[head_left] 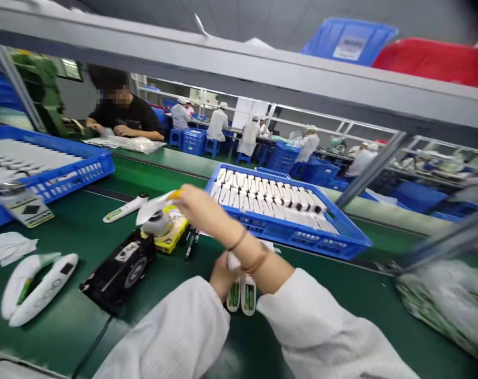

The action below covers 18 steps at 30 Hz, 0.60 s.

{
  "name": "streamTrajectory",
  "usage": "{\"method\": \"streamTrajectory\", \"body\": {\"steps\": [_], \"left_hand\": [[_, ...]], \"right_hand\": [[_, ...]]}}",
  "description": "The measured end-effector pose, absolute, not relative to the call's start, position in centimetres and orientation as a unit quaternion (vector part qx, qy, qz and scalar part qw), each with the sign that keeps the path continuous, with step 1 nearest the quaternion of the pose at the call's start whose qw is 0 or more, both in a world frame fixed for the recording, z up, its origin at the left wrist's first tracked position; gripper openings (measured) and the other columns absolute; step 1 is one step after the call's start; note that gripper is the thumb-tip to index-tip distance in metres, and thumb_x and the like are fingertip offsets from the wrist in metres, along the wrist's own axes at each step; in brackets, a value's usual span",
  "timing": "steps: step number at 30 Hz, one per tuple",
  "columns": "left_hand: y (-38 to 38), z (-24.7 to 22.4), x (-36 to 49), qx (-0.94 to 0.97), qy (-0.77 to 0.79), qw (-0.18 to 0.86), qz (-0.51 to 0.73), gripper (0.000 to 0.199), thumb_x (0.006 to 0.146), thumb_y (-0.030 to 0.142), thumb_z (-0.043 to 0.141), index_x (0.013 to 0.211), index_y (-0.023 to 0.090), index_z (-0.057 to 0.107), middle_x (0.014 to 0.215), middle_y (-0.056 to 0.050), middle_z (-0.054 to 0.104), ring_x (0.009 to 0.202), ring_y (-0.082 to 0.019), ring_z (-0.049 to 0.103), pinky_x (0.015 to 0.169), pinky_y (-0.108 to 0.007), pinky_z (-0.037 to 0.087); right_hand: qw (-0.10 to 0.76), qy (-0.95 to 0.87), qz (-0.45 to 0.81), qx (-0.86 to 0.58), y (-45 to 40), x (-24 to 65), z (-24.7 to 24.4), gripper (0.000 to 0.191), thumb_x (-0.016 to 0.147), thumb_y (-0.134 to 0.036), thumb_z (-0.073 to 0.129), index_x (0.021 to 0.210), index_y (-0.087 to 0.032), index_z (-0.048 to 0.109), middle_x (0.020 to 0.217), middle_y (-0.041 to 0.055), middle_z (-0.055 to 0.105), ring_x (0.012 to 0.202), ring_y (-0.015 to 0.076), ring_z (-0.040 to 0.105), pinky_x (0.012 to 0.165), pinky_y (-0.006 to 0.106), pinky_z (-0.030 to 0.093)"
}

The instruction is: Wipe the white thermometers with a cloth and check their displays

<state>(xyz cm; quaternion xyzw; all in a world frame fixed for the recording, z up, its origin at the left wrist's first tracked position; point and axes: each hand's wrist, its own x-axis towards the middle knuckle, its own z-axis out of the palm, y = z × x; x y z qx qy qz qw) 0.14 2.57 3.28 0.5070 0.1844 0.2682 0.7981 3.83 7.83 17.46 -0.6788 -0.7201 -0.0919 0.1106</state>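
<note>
2 white devices [248,299] beside left hand [222,276]

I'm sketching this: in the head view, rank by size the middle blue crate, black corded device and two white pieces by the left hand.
1. Middle blue crate
2. Black corded device
3. White pieces: too alike to rank.

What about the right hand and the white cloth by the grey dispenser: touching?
Touching. The head view shows the right hand meeting the white cloth at its upper end, with no gap between them.
</note>
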Motion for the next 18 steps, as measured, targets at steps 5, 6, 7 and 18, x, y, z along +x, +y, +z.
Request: {"method": "streamTrajectory", "body": {"steps": [5, 6, 7, 18], "left_hand": [[1.8, 4.9, -3.0, 0.538, 0.161, 0.791, 0.243, 0.039, 0.073, 0.025, 0.08, 0.105, 0.013, 0.061, 0.1, -0.006, 0.069, 0.096, -0.022, 0.064, 0.089, -0.036, 0.05], [1.4, 5.6, -3.7, 0.541, 0.16, 0.79, 0.238, 0.04, 0.072, 0.027, 0.08, 0.104, 0.014, 0.062, 0.099, -0.006, 0.07, 0.094, -0.023, 0.064, 0.085, -0.034, 0.051], [0.8, 6.2, -4.5, 0.543, 0.158, 0.791, 0.234, 0.042, 0.071, 0.03, 0.081, 0.105, 0.015, 0.062, 0.098, -0.006, 0.071, 0.093, -0.023, 0.065, 0.082, -0.033, 0.051], [-4.5, 7.7, -8.0, 0.543, 0.166, 0.802, 0.184, 0.032, 0.072, 0.032, 0.082, 0.095, 0.019, 0.064, 0.084, 0.001, 0.07, 0.078, -0.016, 0.066, 0.065, -0.022, 0.053]], "right_hand": [[0.404, -0.599, -0.223, -0.654, -6.1, 8.0, 19.2, 0.012, 0.095, -0.018, 0.057, 0.104, -0.015, 0.065, 0.09, 0.0031, 0.065, 0.076, 0.0163, 0.06, 0.069, 0.026, 0.047], [0.413, -0.592, -0.238, -0.65, -8.4, 7.9, 18.7, 0.008, 0.094, -0.019, 0.059, 0.098, -0.016, 0.065, 0.082, 0.0013, 0.063, 0.069, 0.015, 0.058, 0.063, 0.025, 0.045], [0.396, -0.604, -0.246, -0.646, -10.3, 7.6, 17.9, 0.009, 0.095, -0.021, 0.058, 0.091, -0.016, 0.065, 0.076, 0.0004, 0.06, 0.063, 0.0141, 0.056, 0.059, 0.024, 0.043], [0.287, -0.651, -0.31, -0.63, -15.7, 4.0, 13.8, 0.029, 0.103, -0.023, 0.044, 0.083, -0.013, 0.062, 0.064, 0.0019, 0.052, 0.056, 0.0153, 0.048, 0.05, 0.027, 0.035]]}}
